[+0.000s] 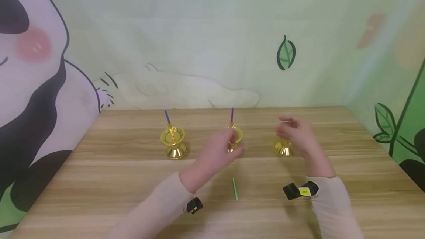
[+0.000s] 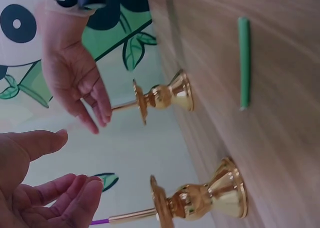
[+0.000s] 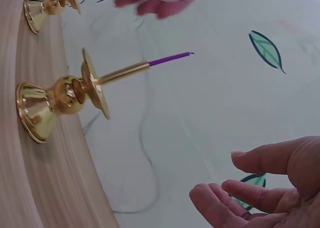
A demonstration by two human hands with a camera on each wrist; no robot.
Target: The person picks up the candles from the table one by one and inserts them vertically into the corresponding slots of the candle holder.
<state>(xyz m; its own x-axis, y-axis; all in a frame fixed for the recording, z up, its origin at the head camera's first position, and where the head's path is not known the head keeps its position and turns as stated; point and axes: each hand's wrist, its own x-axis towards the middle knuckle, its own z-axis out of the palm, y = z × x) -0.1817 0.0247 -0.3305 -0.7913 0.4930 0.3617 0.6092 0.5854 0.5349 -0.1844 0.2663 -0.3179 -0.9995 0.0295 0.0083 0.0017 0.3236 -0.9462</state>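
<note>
Three gold candle holders stand in a row. A blue candle leans in the gold tube of the left holder [image 1: 177, 151]. A purple candle [image 3: 170, 58] rises from the middle holder [image 3: 64, 95]. My left hand [image 1: 216, 150] is beside the middle holder, thumb and fingers apart, nothing between them in the left wrist view. My right hand [image 1: 297, 134] is by the right holder [image 1: 283, 148] and covers its upper part in the head view. Its fingers are loosely bent and hold nothing. In the left wrist view its fingertips overlap the tip of that holder's gold tube [image 2: 125, 105].
A green candle [image 1: 235, 188] lies on the wooden table [image 1: 99, 194], in front of the middle holder. Behind the table hangs a backdrop [image 1: 132, 47] with a panda and leaves on it. Each sleeve has a black camera strapped at the wrist.
</note>
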